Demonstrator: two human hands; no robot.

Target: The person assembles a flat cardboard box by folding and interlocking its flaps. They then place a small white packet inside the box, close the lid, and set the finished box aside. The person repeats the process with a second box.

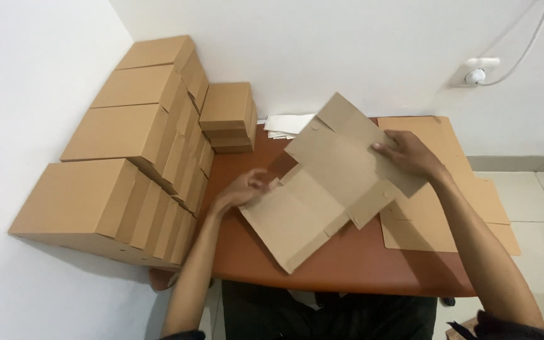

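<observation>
Head view: the flat cardboard sheet (pixel 332 182) hangs tilted over the brown table (pixel 347 264), left hand (pixel 243 189) pinching its left edge, right hand (pixel 410 153) gripping the far side. With holds that light, it could buckle or slip onto the spare sheets (pixel 448 220).

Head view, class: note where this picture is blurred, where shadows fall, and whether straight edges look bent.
Head view: the left hand is smeared by motion blur, while the right hand and the flat cardboard blank are fairly sharp; soft, even light casts a faint shadow under the blank onto the brown table; the stacked boxes splay outward, a wide-lens distortion; no glare.
</observation>
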